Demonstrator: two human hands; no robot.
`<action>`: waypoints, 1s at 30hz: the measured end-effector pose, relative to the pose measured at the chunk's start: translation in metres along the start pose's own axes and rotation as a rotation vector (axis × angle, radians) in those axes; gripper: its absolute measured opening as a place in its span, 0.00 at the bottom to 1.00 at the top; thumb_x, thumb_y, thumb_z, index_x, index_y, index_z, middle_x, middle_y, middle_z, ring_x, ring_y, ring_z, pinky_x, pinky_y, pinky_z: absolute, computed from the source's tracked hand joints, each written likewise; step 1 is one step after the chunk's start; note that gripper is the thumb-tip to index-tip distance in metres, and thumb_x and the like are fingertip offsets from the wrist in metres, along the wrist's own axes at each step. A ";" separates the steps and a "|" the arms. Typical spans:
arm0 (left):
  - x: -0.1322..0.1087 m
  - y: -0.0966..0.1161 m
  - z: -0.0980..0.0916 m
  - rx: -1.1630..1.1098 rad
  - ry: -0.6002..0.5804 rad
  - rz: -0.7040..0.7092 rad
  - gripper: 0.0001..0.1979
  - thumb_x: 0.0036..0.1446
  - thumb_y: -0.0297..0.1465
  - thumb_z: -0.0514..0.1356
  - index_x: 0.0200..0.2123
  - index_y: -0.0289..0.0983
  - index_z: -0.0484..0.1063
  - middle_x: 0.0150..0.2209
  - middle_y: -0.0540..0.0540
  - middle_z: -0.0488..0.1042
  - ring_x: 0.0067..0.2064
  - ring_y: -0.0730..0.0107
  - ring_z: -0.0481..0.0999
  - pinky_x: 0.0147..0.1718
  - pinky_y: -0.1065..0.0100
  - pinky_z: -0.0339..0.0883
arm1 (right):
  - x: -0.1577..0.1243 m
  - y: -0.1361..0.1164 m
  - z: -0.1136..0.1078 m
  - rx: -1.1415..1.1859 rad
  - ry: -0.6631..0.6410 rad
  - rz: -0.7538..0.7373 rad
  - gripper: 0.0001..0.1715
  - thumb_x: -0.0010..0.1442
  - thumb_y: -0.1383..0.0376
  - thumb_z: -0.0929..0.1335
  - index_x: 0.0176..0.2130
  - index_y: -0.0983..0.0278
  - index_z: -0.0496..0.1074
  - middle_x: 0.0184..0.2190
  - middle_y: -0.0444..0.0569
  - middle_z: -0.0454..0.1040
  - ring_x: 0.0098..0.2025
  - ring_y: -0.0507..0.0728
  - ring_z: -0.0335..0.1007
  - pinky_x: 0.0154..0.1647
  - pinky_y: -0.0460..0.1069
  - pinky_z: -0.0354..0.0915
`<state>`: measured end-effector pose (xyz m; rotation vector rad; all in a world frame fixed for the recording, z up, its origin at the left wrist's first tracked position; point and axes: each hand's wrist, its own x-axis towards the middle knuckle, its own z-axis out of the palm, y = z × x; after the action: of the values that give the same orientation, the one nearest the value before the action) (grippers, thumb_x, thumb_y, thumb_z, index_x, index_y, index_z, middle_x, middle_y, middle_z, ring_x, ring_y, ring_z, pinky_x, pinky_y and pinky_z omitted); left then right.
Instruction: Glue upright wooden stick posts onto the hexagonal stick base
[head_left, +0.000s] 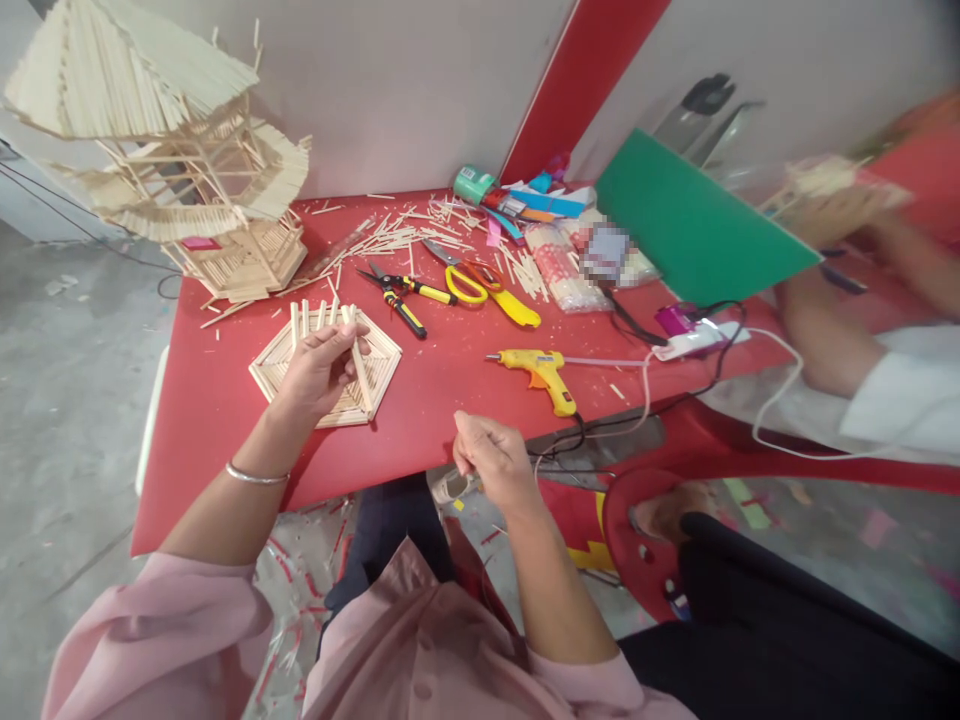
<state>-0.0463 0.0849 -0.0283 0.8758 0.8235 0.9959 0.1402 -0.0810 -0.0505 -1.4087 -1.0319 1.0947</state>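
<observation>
My left hand (324, 368) is over a flat hexagonal frame of wooden sticks (386, 362) on the red table, its fingers pinched on a stick (362, 378) that slants toward the frame's front edge. Several short sticks stand up along the far side of the frame. My right hand (491, 455) is closed in front of the table's near edge; whatever its fingers hold, if anything, is hidden. A yellow glue gun (541, 372) lies on its side on the table, just beyond my right hand.
Pliers (397, 300), yellow-handled scissors (469, 283) and loose sticks (405, 237) lie behind the frame. A large stick pavilion (247, 250) stands at the back left. A green board (697, 220), a power strip (697, 340) with cables and another person's arms (832, 330) are at the right.
</observation>
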 end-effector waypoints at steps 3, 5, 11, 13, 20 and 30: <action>0.000 -0.001 -0.001 -0.012 -0.008 -0.002 0.10 0.49 0.34 0.70 0.31 0.33 0.78 0.22 0.50 0.74 0.15 0.84 0.62 0.11 0.78 0.50 | -0.004 -0.003 -0.010 0.037 -0.052 0.047 0.21 0.57 0.49 0.71 0.25 0.62 0.69 0.24 0.43 0.73 0.22 0.49 0.64 0.27 0.46 0.63; 0.001 -0.001 -0.001 -0.023 -0.018 -0.009 0.10 0.48 0.34 0.70 0.31 0.33 0.78 0.22 0.50 0.74 0.15 0.84 0.63 0.11 0.78 0.51 | -0.007 -0.005 -0.018 0.032 -0.058 0.083 0.17 0.52 0.53 0.75 0.29 0.62 0.71 0.27 0.44 0.75 0.24 0.49 0.66 0.27 0.46 0.64; -0.002 0.001 0.002 -0.031 -0.029 -0.019 0.12 0.46 0.35 0.71 0.31 0.33 0.78 0.22 0.50 0.74 0.16 0.84 0.63 0.11 0.79 0.51 | -0.011 -0.006 -0.026 -0.036 -0.075 0.030 0.16 0.58 0.52 0.71 0.29 0.62 0.74 0.29 0.48 0.78 0.30 0.53 0.71 0.34 0.48 0.69; -0.002 0.001 0.003 -0.024 -0.027 -0.020 0.12 0.46 0.35 0.71 0.31 0.33 0.78 0.22 0.50 0.74 0.16 0.84 0.63 0.12 0.78 0.51 | -0.010 -0.002 -0.026 -0.008 -0.074 0.000 0.19 0.62 0.50 0.68 0.28 0.62 0.71 0.29 0.48 0.77 0.29 0.53 0.70 0.33 0.49 0.69; -0.001 -0.001 0.001 -0.025 -0.020 -0.014 0.12 0.47 0.36 0.71 0.31 0.33 0.78 0.23 0.50 0.74 0.16 0.84 0.63 0.12 0.78 0.50 | -0.013 -0.004 -0.035 -0.083 -0.322 -0.066 0.26 0.62 0.49 0.67 0.21 0.62 0.70 0.22 0.47 0.72 0.29 0.54 0.70 0.31 0.49 0.67; -0.002 -0.004 0.002 -0.005 -0.004 -0.033 0.14 0.44 0.36 0.72 0.30 0.32 0.78 0.22 0.49 0.75 0.16 0.84 0.62 0.12 0.77 0.50 | 0.012 -0.008 0.020 -0.091 -0.159 -0.091 0.19 0.63 0.53 0.66 0.48 0.60 0.75 0.26 0.43 0.73 0.25 0.50 0.67 0.29 0.45 0.66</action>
<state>-0.0432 0.0817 -0.0311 0.8577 0.8294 0.9666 0.1225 -0.0646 -0.0446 -1.3485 -1.2615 1.1189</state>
